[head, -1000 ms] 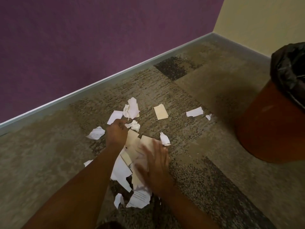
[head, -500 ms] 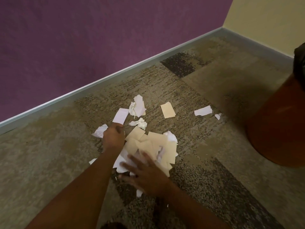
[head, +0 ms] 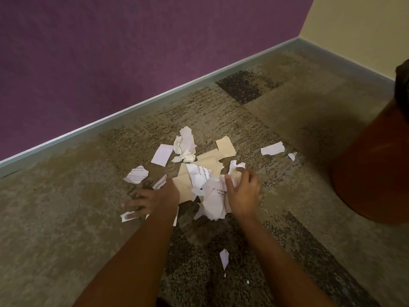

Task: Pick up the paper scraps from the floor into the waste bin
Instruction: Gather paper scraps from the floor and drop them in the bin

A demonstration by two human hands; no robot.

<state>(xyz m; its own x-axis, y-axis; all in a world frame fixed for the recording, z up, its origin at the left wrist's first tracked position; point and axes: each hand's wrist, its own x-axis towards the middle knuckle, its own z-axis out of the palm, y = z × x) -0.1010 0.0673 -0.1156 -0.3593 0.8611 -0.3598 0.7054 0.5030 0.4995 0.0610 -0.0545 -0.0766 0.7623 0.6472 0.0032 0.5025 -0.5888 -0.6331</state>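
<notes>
I see the left hand [head: 152, 199] spread flat on the carpet [head: 66, 218], fingers on one scrap. The right hand [head: 242, 196] cups the heaped paper scraps [head: 203, 180] on the floor. The waste bin [head: 376, 162] stands well apart at right.

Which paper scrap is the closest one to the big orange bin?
Start at the orange waste bin at the right edge and look left along the carpet. The first paper you meet is a tiny white scrap. It is much smaller than the long white strip just left of it, and lies well apart from the main pile.
</notes>
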